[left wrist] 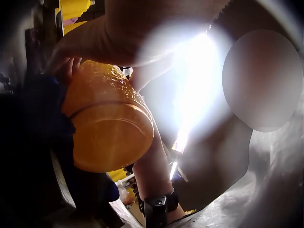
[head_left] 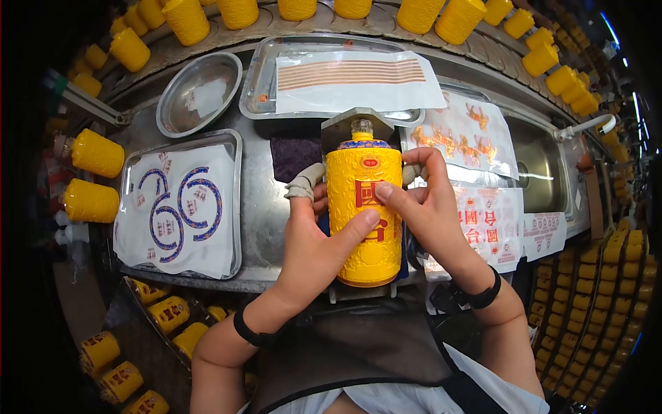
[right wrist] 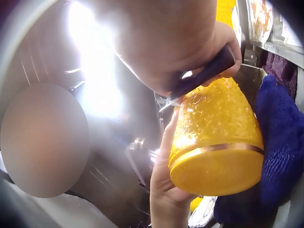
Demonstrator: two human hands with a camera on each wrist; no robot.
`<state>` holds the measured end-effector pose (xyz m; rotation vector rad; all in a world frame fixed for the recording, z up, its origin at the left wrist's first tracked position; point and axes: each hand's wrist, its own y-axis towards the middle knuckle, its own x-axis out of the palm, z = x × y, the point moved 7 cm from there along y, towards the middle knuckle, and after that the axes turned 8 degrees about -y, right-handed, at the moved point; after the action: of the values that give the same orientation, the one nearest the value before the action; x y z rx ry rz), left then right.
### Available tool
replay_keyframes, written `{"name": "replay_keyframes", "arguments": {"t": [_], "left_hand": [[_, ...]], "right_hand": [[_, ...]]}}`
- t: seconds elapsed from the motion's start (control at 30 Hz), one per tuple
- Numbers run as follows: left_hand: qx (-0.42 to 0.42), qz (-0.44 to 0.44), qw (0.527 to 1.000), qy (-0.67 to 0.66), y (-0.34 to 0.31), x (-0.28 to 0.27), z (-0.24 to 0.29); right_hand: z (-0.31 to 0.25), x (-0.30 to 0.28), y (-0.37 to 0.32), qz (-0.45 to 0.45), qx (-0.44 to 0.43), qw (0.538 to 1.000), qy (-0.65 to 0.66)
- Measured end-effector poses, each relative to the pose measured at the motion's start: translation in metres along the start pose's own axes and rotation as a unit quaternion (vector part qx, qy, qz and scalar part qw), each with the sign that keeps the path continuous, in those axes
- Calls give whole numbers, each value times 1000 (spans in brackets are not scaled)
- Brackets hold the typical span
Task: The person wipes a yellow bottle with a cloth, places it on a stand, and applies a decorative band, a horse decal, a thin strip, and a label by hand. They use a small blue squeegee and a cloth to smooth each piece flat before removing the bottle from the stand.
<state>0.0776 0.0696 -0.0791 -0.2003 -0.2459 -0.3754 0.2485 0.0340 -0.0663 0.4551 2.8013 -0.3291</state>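
Observation:
A yellow embossed bottle (head_left: 365, 265) with red characters lies with its clear neck away from the body. My left hand (head_left: 314, 255) grips its left side, thumb on the front near the lower character, covered fingers curled behind. On the upper character rests the thumb of my right hand (head_left: 434, 207), its index finger bent at the bottle's right edge. In the right wrist view, a dark-handled object (right wrist: 206, 73) lies in my right hand above the bottle (right wrist: 218, 166); the head view hides it. The left wrist view shows the bottle's base (left wrist: 111, 142).
Blue curved strips lie on a left tray (head_left: 238, 207). A round metal bowl (head_left: 165, 117), a sheet of brown stripes (head_left: 352, 96), gold decals (head_left: 476, 145) and red-character sheets (head_left: 493, 241) surround the work. At right is a sink (head_left: 538, 169); yellow bottles line the back conveyor (head_left: 262, 31).

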Motion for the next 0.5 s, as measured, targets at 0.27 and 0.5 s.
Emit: {"name": "replay_keyframes", "arguments": {"t": [0.27, 0.5], "left_hand": [[-20, 18, 999, -27, 16, -5, 4], [-50, 37, 998, -5, 25, -6, -1]], "right_hand": [[-8, -3, 8, 17, -44, 999, -10], [-7, 0, 12, 19, -41, 999, -11]]}}
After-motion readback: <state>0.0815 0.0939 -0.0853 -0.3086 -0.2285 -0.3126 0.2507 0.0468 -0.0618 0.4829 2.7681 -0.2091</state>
